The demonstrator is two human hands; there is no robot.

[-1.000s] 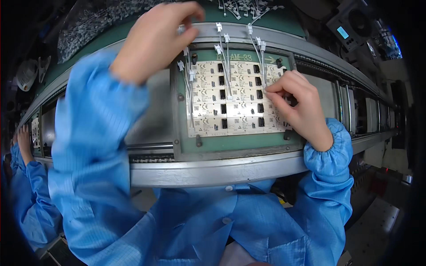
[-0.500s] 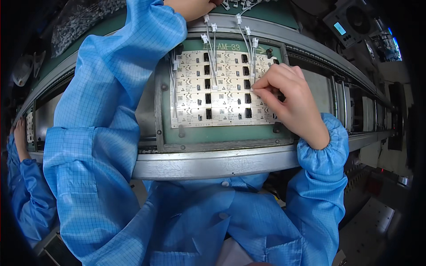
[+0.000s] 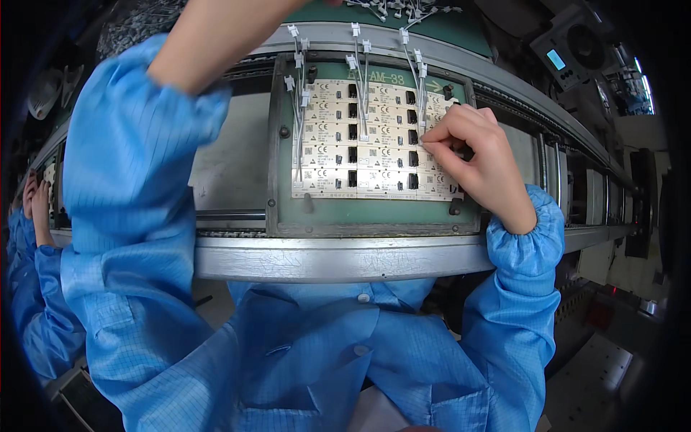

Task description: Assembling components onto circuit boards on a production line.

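Note:
My right hand (image 3: 479, 155) is closed in a pinch, thumb and forefinger together on the lower end of a thin white wire lead at the right part of a sheet of white circuit boards (image 3: 327, 180); its tip is hidden under the fingers. Black connectors (image 3: 353, 155) stand in columns on the boards. Several other white leads (image 3: 362, 93) lie across the sheet, their white plugs hanging past its far edge. My left hand (image 3: 288, 9) reaches beyond the top edge of the picture, so its fingers are almost wholly cut off.
The boards rest in a green-bedded fixture (image 3: 374, 212) on a conveyor with metal rails (image 3: 345, 259). Loose white leads (image 3: 403, 9) lie on the green surface at the far side. A bag of parts (image 3: 137, 21) is far left. At the left edge another person's hands (image 3: 39, 201) work.
My left arm has swung up and leftward, its hand reaching past the top edge. The fixture appears farther right in view. My right hand keeps its pinch near the same lead.

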